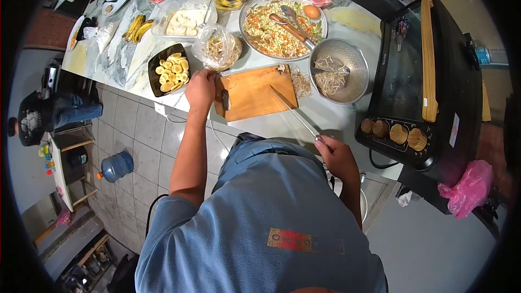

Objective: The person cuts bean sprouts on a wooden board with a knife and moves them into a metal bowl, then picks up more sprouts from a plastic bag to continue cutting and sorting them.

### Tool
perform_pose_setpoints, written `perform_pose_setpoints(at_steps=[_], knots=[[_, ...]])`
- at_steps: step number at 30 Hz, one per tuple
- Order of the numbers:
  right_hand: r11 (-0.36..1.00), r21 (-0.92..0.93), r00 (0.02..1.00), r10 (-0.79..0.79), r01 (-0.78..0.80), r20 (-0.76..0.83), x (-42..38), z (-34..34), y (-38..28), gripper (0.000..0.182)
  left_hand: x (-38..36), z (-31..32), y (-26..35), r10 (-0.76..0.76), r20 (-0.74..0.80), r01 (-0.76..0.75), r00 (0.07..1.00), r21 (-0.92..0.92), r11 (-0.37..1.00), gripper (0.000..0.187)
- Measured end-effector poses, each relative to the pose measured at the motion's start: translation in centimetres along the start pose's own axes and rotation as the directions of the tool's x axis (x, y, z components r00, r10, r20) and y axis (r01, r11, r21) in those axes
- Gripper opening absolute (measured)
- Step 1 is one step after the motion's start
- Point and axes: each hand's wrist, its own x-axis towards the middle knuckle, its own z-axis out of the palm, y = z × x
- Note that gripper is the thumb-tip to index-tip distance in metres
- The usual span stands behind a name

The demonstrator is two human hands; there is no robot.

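My left hand (pixel 201 89) is at the left edge of a wooden cutting board (pixel 252 95), its fingers closed near the board's corner, just below a plastic bag of bean sprouts (pixel 217 49). What it grips, if anything, is too small to make out. My right hand (pixel 335 154) holds a knife (pixel 296 113) by its handle, the blade pointing up and left over the board. Some bean sprouts (pixel 301 82) lie beside the board's right edge. To their right stands a metal strainer (pixel 355 81) with more sprouts and a utensil in it.
A black bowl of banana slices (pixel 172 70) stands left of my left hand. Behind the board are a large tray of chopped vegetables (pixel 274 27) and a plastic tub (pixel 182 21). A black oven (pixel 415 76) stands at the right. Another person (pixel 51 111) is at the far left.
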Motion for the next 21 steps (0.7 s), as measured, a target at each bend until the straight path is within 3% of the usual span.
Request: perform_pose_setpoints(at_steps=[2, 4, 7, 10, 15, 19, 21], knots=[[1.0, 0.02, 1.0, -0.008, 0.008, -0.01, 0.1, 0.2, 0.3, 0.034, 0.1, 0.2, -0.1, -0.01, 0.0, 0.01, 1.0, -0.003, 1.0, 0.016], [0.993, 0.035, 0.992, -0.111, 0.113, -0.056, 0.2, 0.5, 0.6, 0.026, 0.0, 0.5, -0.5, 0.008, -0.019, -0.009, 1.0, -0.018, 1.0, 0.016], [1.0, 0.012, 1.0, 0.004, -0.004, 0.0, 0.1, 0.1, -0.1, 0.034, -0.5, -0.6, -0.1, 0.05, -0.035, -0.053, 0.998, -0.091, 0.994, 0.016], [0.999, 0.01, 0.998, -0.051, 0.052, -0.03, 0.4, 0.4, 0.8, 0.035, -1.0, -2.6, 1.3, 0.109, -0.005, -0.108, 0.994, -0.19, 0.976, 0.016], [0.999, 0.039, 1.0, 0.023, -0.022, -0.021, 0.1, 0.2, 0.5, 0.036, -2.8, -2.9, 4.8, 0.226, 0.057, -0.196, 0.973, -0.327, 0.925, 0.018], [0.999, 0.05, 0.996, -0.01, 0.014, -0.091, 0.0, 0.8, 1.9, 0.036, -3.9, -0.5, 6.6, 0.342, 0.045, -0.312, 0.939, -0.31, 0.898, 0.017], [0.999, 0.049, 0.996, -0.009, 0.013, -0.087, -0.3, 0.9, 1.9, 0.036, -4.6, 0.2, 7.3, 0.331, 0.105, -0.291, 0.938, -0.281, 0.914, 0.018]])
